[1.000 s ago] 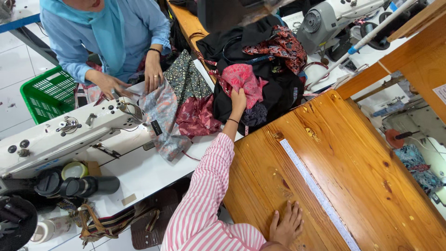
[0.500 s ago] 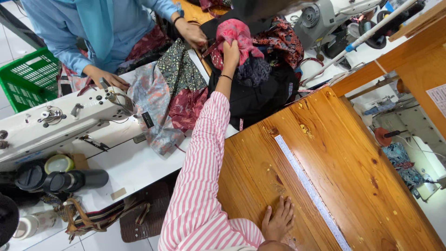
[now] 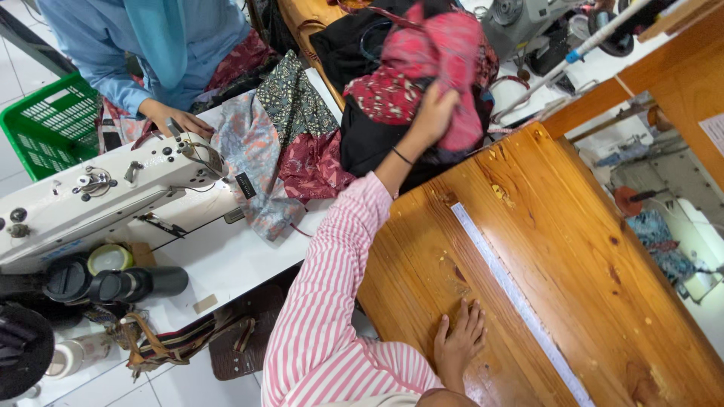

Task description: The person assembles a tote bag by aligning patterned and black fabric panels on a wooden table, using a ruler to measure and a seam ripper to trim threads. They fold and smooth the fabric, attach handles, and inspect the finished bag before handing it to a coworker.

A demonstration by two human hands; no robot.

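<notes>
My left hand [image 3: 431,113], at the end of a pink striped sleeve, reaches forward and grips a red and pink patterned cloth [image 3: 430,53]. The cloth is lifted off a heap of dark and patterned fabrics [image 3: 369,139] at the far edge of the wooden table [image 3: 588,249]. My right hand [image 3: 458,347] lies flat on the wooden table close to my body, fingers spread, holding nothing. A white measuring strip [image 3: 520,305] runs along the table just right of that hand.
A white sewing machine [image 3: 98,192] stands on a white table at the left, with patterned cloths [image 3: 264,158] beside it. A co-worker in blue rests a hand [image 3: 175,119] on the machine. A green basket [image 3: 45,128], a black flask [image 3: 132,285] and another machine [image 3: 528,19] are nearby.
My left hand has raised the red and pink cloth higher above the heap. The co-worker's other hand has left the heap. My right hand has stayed flat on the table.
</notes>
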